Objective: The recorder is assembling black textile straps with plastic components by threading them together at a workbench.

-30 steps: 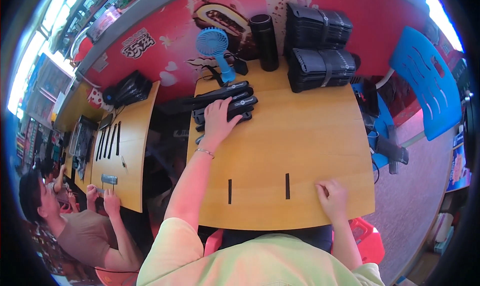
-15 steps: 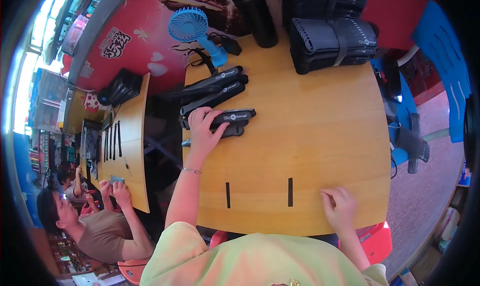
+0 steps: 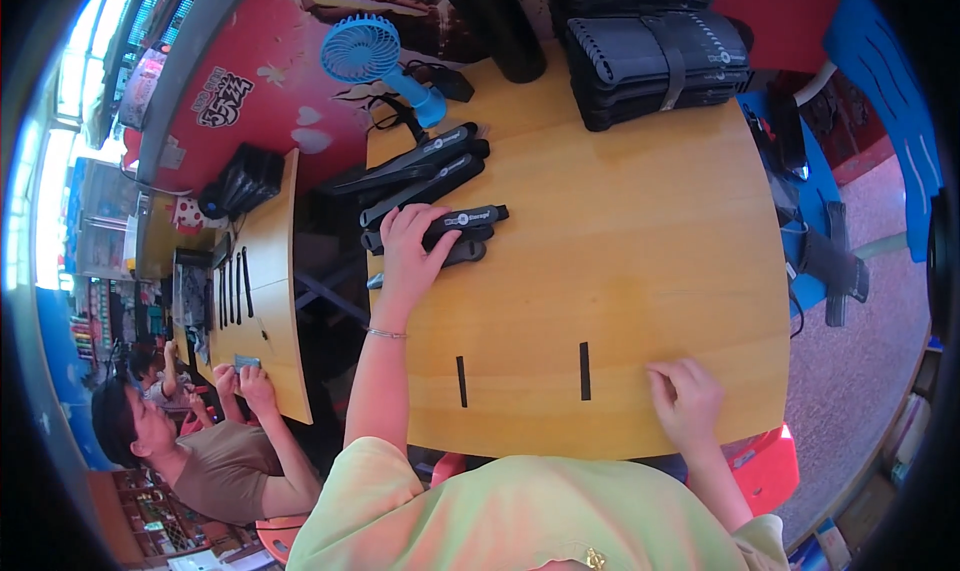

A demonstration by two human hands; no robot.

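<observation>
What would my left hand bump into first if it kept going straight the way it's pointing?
Past the black case between its fingers and thumb, your left hand would likely meet the next black case just beyond, though heights are hard to judge and it might pass above.

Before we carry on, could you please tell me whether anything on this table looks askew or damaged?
Only the black pile under the left hand looks untidy: its pieces overlap at uneven angles, unlike the banded stack at the far right. I see no spill or damage.
</observation>
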